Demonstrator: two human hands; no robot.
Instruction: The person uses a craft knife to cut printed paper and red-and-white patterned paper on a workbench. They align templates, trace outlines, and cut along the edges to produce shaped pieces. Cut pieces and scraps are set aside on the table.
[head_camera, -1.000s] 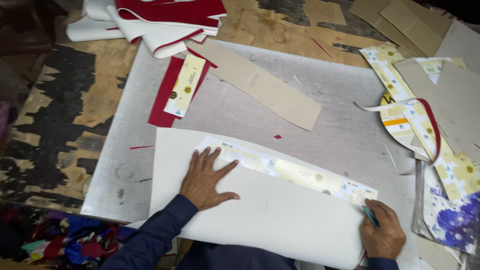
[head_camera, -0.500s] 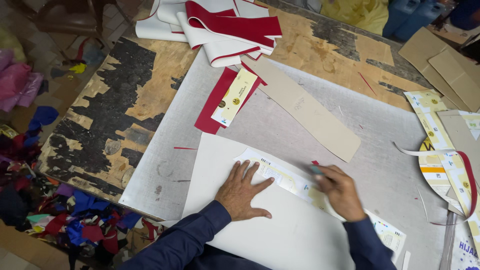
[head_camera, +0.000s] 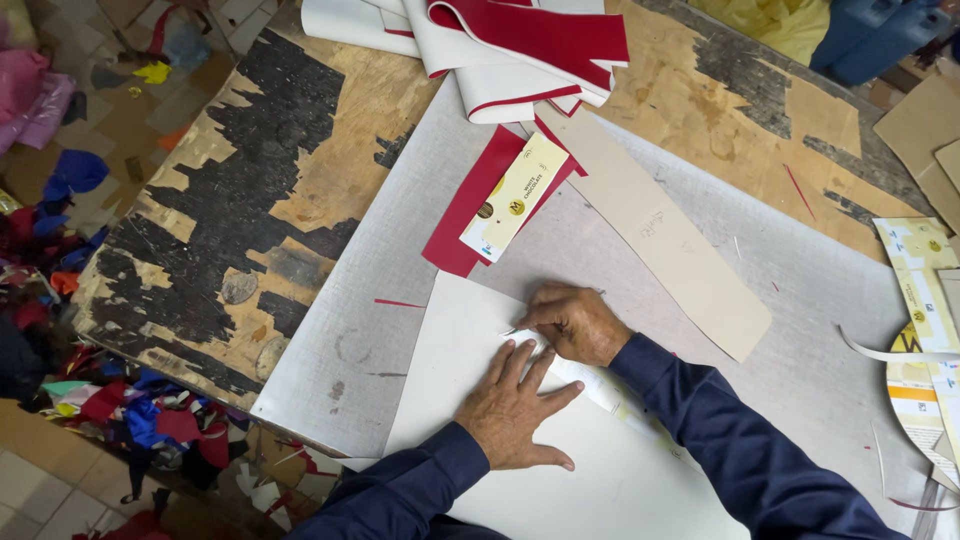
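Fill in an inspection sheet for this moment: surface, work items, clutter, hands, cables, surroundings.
Surface: worn plywood table with peeling black coating; a grey mat lies over it.
Work items: large white sheet on the mat; a pale patterned strip lies on it under both hands.
Clutter: red piece with a cream card on top, a long tan strip, a stack of red-and-white pieces, printed offcuts at the right edge.
Hands: left hand flat on the sheet, fingers spread; right hand closed at the strip's end, what its grip holds is hidden.
Cables: nothing seen.
Surroundings: coloured scraps on the tiled floor, blue containers beyond the table.
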